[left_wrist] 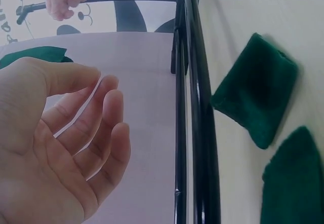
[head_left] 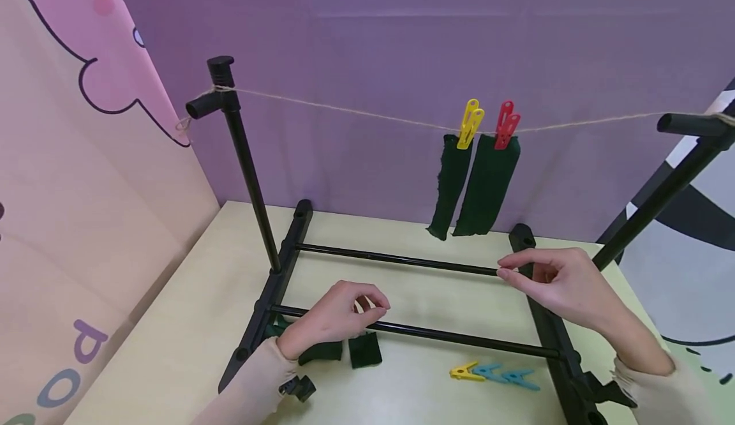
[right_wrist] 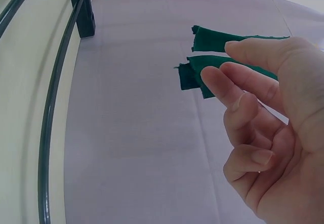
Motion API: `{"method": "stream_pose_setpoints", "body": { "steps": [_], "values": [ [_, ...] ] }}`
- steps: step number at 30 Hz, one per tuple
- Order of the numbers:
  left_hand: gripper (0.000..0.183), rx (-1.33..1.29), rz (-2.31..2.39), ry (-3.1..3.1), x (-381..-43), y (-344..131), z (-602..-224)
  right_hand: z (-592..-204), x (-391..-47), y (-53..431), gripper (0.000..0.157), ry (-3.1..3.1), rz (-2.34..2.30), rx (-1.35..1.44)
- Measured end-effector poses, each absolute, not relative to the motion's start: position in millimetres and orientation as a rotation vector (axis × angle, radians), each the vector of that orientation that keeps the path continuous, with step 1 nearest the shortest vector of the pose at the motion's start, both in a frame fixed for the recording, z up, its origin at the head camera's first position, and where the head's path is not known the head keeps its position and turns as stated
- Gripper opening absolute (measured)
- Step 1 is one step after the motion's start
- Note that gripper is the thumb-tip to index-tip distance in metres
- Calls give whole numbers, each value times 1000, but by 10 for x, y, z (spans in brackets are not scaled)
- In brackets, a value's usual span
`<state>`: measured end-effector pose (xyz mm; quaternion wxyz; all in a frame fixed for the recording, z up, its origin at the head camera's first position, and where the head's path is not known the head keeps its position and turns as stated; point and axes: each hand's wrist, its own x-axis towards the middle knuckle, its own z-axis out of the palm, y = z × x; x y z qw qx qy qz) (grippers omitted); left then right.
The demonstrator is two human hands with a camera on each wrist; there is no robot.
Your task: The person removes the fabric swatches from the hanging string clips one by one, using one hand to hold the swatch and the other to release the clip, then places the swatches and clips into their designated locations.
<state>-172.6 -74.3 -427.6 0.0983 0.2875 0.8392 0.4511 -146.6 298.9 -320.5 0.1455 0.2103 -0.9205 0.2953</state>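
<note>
My left hand (head_left: 339, 313) hovers over the front bar of a black frame, fingers loosely bent and nothing between them. Just below it, folded dark green cloth pieces (head_left: 365, 351) lie on the table, partly hidden by the hand and wrist. My right hand (head_left: 565, 284) is raised by the frame's right side; in the right wrist view its thumb and fingertips (right_wrist: 212, 77) stand apart, holding nothing. Beyond it, two dark green cloth strips (head_left: 488, 186) hang from a string (head_left: 344, 111). A yellow clothespin (head_left: 471, 124) clips the left strip, a red clothespin (head_left: 507, 125) the right one.
Two uprights (head_left: 249, 182) of the black frame carry the string's ends. Its thin lower bars (head_left: 459, 334) cross between the side feet. One yellow clothespin (head_left: 466, 372) and two blue clothespins (head_left: 519, 378) lie on the pale table (head_left: 172, 323). A purple wall (head_left: 367, 42) stands behind.
</note>
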Motion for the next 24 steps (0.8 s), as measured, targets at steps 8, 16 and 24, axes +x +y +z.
{"method": "stream_pose_setpoints", "body": {
  "steps": [8, 16, 24],
  "values": [
    [12, 864, 1354, 2494, -1757, -672, -4227, -3137, -1467, 2984, 20, -2588, 837, 649],
    [13, 866, 1379, 2521, -1784, -611, -4154, -3009, -1484, 2930, 21, -2559, 818, 676],
    [21, 845, 1443, 2538, -1786, -542, -4114, -2905, -1503, 2875, 22, -2533, 833, 680]
  ]
}}
